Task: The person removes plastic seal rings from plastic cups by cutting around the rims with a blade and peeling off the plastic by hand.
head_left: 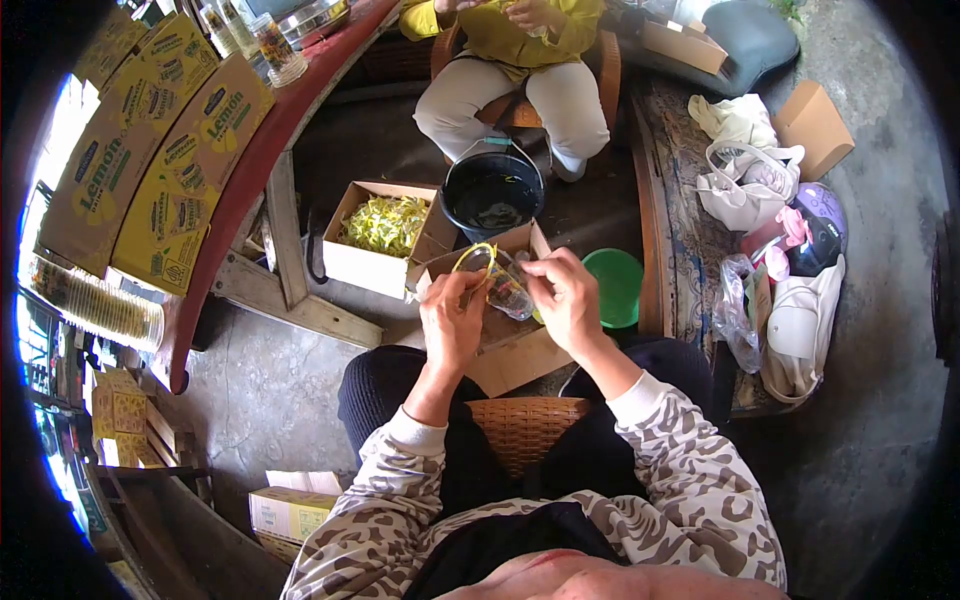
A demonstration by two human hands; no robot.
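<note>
A clear plastic cup with printing on it is tilted between my hands, above an open cardboard box. My left hand is closed on a thin yellow loop at the cup's left side. On the cup's right side my right hand has its thumb and fingers bent close together; what they pinch is too small to make out. Beyond my hands stands a black bucket of dark water. A carton of yellow-green strips is to its left.
A green basin lies right of my hands. Lemon cartons and stacked cups line the red-edged table at left. Another person sits opposite. Bags and a helmet rest on the bench at right.
</note>
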